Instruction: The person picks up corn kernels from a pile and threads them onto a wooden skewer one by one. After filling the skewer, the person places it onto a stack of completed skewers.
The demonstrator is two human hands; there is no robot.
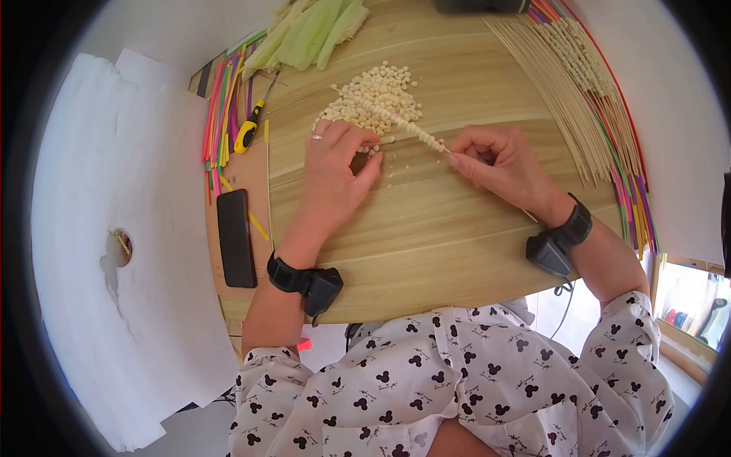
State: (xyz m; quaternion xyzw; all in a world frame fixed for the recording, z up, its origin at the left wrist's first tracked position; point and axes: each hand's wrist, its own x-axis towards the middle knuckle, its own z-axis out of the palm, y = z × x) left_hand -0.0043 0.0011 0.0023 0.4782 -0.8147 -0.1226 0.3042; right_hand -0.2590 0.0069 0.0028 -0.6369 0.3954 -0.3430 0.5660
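Observation:
My right hand point(495, 164) pinches a thin wooden skewer point(531, 216) between thumb and fingers. A row of pale corn kernels point(411, 128) is threaded along the skewer's far part, which points up and left over the table. Beside the near edge of a heap of loose corn kernels point(384, 87) is my left hand point(339, 164). Its thumb and forefinger are curved and apart, with a few kernels showing at the gap. The other fingertips of that hand are partly hidden.
Bare skewers point(560, 99) and kernel-filled ones point(579, 57) lie at the right edge. Green husks point(312, 34) are at the back. To the left are coloured sticks point(221, 107), a yellow-black screwdriver point(247, 131) and a phone point(236, 238). White foam point(152, 305) stands beyond.

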